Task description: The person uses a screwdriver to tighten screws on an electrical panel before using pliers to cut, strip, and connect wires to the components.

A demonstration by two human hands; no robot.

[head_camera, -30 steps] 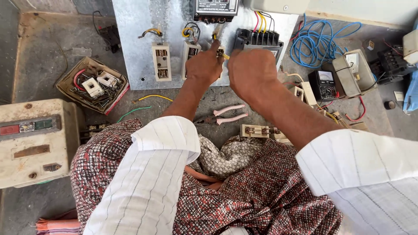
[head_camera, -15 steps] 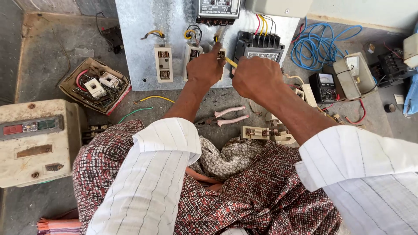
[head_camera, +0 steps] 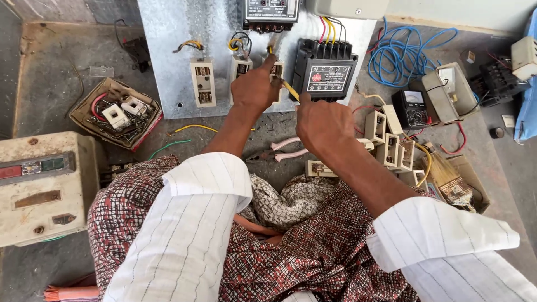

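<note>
We're working at the metal board lying on the floor. Our left hand is curled tight over a white fuse holder near the board's mid, fingers closed on it, just left of the black breaker box. Our right hand is fisted round a yellow-handled screwdriver; the shaft angles up-left to the holder, tip hidden by the left hand. Two more white holders sit to the left on the board w/ yellow and black wire loops above. A meter sits at the top edge. Pink-handled pliers lie on the floor btw our forearms. Blue cable coil top right, small tester just below it, spare white holders near the right wrist. Tray of parts at left, well apart.
</note>
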